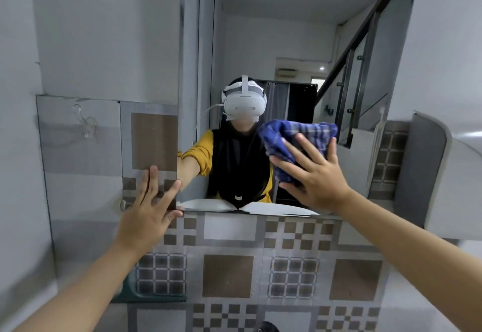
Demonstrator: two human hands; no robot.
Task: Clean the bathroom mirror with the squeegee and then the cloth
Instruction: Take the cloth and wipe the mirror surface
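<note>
The bathroom mirror (pixel 300 44) hangs on the wall ahead, its lower edge just above the patterned tiles. My right hand (pixel 315 175) presses a bunched blue checked cloth (pixel 294 136) flat against the lower right part of the glass, fingers spread over it. My left hand (pixel 148 211) rests with spread fingers on the mirror's lower left corner and the tiles beside it, holding nothing. The mirror reflects a person wearing a white headset. No squeegee is in view.
Grey and brown patterned tiles (pixel 229 274) cover the wall below the mirror. A clear plastic hook (pixel 86 123) sticks to the left wall panel. A white ledge (pixel 448 175) juts out at the right. The mirror reflects a stair railing.
</note>
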